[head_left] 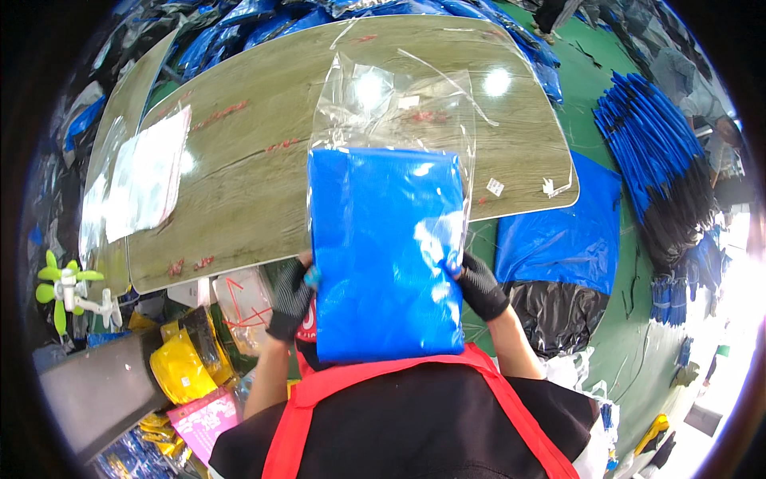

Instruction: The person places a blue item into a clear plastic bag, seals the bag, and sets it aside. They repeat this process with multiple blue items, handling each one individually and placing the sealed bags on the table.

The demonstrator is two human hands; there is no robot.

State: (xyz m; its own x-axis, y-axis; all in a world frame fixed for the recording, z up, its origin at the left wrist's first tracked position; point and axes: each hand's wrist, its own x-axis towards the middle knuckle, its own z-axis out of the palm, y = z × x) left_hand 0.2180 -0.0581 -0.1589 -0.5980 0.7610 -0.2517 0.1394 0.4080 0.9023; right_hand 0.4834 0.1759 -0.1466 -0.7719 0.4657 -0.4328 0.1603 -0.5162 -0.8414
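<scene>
A folded, shiny blue plastic sheet or garment [383,255] sits upright in front of me inside a clear plastic bag [375,120]. The bag's unfilled top part lies over the table's near half. At the package's left edge my left hand [292,302], in a dark glove with bare fingertips, is closed on it. My right hand [481,287], gloved the same way, grips the right edge with the thumb on the front. The fingers behind the package are hidden.
The wood-look table [239,191] carries a stack of clear bags [152,176] at left and small white labels [495,187]. A blue and black piece [558,239] lies to the right, near a blue and black pile [654,152]. A green fan [67,287] and yellow packages [182,367] are at lower left.
</scene>
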